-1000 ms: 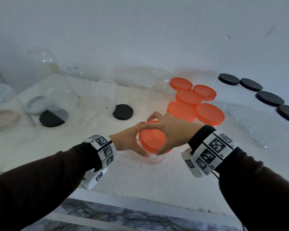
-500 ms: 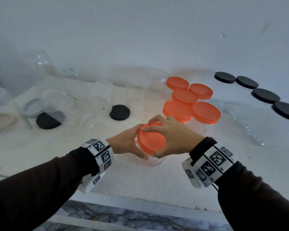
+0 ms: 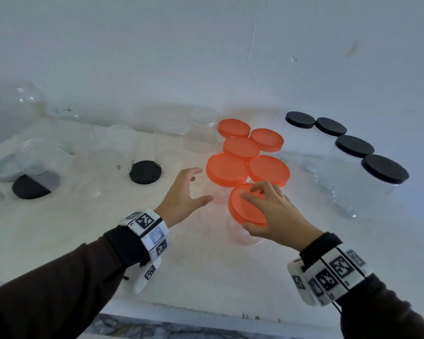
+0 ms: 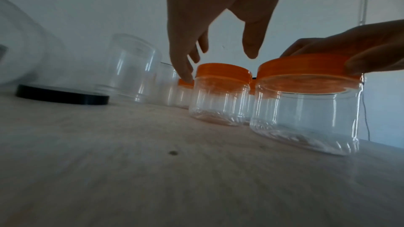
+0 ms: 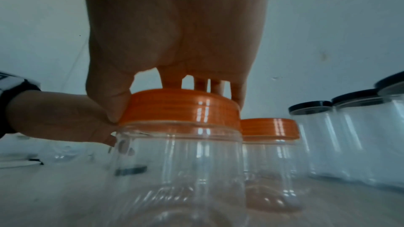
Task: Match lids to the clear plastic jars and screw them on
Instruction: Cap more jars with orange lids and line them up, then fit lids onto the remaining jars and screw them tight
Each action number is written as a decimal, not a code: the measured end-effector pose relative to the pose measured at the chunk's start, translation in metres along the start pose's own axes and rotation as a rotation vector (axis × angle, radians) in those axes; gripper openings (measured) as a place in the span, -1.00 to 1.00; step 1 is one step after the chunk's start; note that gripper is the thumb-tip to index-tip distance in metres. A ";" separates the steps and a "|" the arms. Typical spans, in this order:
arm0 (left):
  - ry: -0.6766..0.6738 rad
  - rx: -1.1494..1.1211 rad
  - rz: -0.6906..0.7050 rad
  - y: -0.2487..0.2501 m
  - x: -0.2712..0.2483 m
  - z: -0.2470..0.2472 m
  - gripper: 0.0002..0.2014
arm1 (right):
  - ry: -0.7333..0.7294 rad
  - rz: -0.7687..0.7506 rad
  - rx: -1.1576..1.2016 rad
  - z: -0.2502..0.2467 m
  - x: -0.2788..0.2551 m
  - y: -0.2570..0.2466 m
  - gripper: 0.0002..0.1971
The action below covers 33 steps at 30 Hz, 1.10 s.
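A clear plastic jar (image 3: 246, 237) stands on the white table (image 3: 206, 277), just in front of a cluster of orange-lidded jars. An orange lid (image 3: 240, 216) sits on its mouth. My right hand (image 3: 249, 209) grips that lid from above, thumb on the near rim and fingers over the far rim. The right wrist view shows the lid (image 5: 181, 108) level on the jar (image 5: 179, 161) with my right hand (image 5: 174, 96) around it. My left hand (image 3: 189, 189) hovers spread to the left of the jar, holding nothing. In the left wrist view its fingers (image 4: 186, 68) hang away from the jar (image 4: 306, 113).
Several closed orange-lidded jars (image 3: 228, 168) stand behind the held jar, and several black-lidded jars (image 3: 384, 168) curve along the right. Loose black lids (image 3: 145, 172) (image 3: 32, 189), open clear jars (image 3: 203, 128) and a jar on its side (image 3: 39, 155) fill the left. The table's front edge (image 3: 206, 311) is near.
My left hand has let go of the jar, opened and drawn off to the left. My right hand has moved the lidded jar to the right, up against the orange-lidded group.
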<state>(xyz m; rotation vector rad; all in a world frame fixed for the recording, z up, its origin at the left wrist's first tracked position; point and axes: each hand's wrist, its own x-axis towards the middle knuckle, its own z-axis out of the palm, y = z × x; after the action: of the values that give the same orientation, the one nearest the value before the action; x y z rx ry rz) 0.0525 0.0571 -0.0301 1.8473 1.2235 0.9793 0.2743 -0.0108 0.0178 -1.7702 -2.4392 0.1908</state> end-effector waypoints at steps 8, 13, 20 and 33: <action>0.114 -0.124 -0.076 0.019 0.029 0.045 -0.19 | 0.036 -0.018 -0.025 -0.003 -0.011 0.049 -0.20; 0.180 -0.078 -0.114 0.020 0.035 0.066 -0.31 | 0.055 -0.036 -0.018 -0.004 -0.013 0.069 -0.21; 0.165 -0.048 -0.112 0.026 0.036 0.075 -0.28 | 0.065 -0.056 -0.032 -0.008 -0.009 0.084 -0.15; 0.206 0.140 -0.116 0.025 0.006 0.026 -0.77 | 0.201 -0.110 -0.050 -0.013 0.003 0.058 -0.53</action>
<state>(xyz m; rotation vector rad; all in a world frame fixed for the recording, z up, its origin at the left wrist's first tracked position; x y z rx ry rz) 0.0870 0.0509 -0.0193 1.7910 1.5399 1.0630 0.3301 0.0104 0.0209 -1.5830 -2.4062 -0.0568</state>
